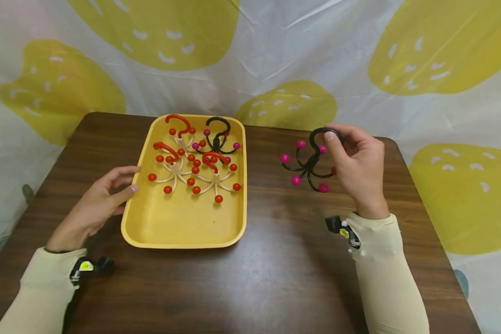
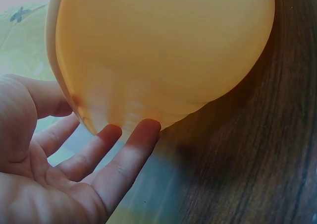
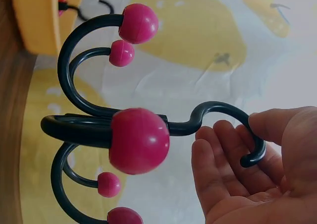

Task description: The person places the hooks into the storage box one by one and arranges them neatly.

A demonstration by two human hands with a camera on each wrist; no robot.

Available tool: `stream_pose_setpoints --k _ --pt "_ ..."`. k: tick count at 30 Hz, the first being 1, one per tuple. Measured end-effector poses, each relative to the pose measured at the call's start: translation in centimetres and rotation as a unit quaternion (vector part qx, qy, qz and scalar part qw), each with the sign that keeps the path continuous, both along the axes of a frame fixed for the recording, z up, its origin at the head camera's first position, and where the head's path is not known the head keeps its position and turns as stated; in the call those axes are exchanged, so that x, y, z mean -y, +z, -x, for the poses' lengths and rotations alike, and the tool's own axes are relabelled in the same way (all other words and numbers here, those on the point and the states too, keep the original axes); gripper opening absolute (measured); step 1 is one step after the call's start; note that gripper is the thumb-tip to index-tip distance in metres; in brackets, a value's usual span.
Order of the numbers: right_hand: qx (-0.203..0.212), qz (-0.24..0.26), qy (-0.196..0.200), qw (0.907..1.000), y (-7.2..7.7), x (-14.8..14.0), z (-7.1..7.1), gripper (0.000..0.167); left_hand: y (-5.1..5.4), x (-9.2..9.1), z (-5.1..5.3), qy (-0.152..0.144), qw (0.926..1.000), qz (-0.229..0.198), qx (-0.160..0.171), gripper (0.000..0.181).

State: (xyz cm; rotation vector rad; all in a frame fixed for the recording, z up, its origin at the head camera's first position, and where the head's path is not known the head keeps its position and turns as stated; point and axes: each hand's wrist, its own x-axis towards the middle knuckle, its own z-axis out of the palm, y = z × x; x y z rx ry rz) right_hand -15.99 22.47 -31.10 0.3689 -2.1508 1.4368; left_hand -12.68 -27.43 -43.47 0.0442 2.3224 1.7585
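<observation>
My right hand (image 1: 359, 160) pinches the curved hook end of a black multi-arm hanger (image 1: 312, 162) between thumb and fingers. The hanger hangs over the table's right side, its curled arms tipped with pink balls (image 3: 140, 140). On the left, my left hand (image 1: 102, 199) touches the outer side of a yellow tray (image 1: 183, 243) with fairly straight fingers (image 2: 131, 159). Inside the tray, toward its far end, lie white hangers with red hooks and red balls (image 1: 217, 178), plus another black hanger (image 1: 217, 144) with purple-pink balls. Some of their arms overlap.
The brown wooden table (image 1: 284, 278) carries the tray left of centre. Behind it hangs a pale curtain (image 1: 271, 41) with yellow fruit shapes, meeting the table's back edge. A small camera is strapped on each wrist.
</observation>
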Motion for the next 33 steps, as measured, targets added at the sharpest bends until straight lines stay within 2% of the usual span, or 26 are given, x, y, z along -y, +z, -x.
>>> stream_pose_setpoints --k 8,13,23,27,33 --pt "-0.017 0.025 0.064 0.9975 1.1 3.3 -0.3 0.016 0.1 0.0 0.0 0.002 1.0000 0.002 0.003 0.056" --pt "-0.015 0.038 0.101 0.9940 1.3 5.3 -0.5 0.015 0.1 -0.1 0.0 0.004 1.0000 0.003 0.002 0.056" --pt "0.011 0.052 0.147 0.9877 1.5 8.6 -1.4 0.018 0.0 -0.1 -0.1 0.003 1.0000 -0.004 0.002 0.056" --pt "0.020 0.044 0.154 0.9869 1.4 9.7 -1.8 0.019 0.1 -0.2 -0.1 0.002 1.0000 -0.007 0.000 0.055" --pt "0.012 0.035 0.170 0.9848 1.1 11.2 -2.1 0.019 0.2 -0.1 -0.1 0.000 1.0000 -0.001 0.000 0.055"
